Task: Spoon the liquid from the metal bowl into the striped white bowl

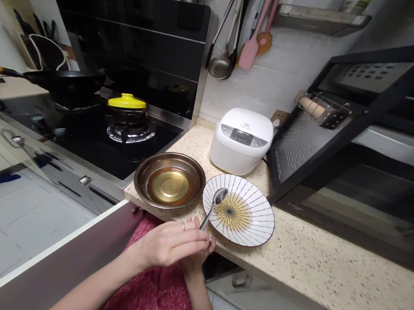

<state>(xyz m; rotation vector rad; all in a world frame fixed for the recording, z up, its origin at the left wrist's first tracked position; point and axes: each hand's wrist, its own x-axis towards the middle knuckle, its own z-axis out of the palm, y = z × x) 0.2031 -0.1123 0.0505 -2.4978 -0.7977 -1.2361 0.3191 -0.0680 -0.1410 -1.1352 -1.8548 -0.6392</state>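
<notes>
My left hand [176,244] and my right hand [196,265] are close together at the counter's front edge, fingers closed around the handle of a metal spoon [219,197]. A ring is on my left hand, which covers much of my right hand and the lower handle. The spoon's bowl points up and away, over the left side of a white plate [259,222] with dark radiating lines. Yellowish liquid [242,215] lies in the plate's middle. Left of it, a round metal basin [141,178] contains a shallow amber liquid [156,195].
A white rice cooker [242,145] stands behind the plate, beside a black oven [375,194]. On the stove [88,130] are a black wok [64,83] and a yellow-lidded pot [127,102]. An open cabinet door [66,258] juts out at my left. Utensils [222,65] hang on the wall.
</notes>
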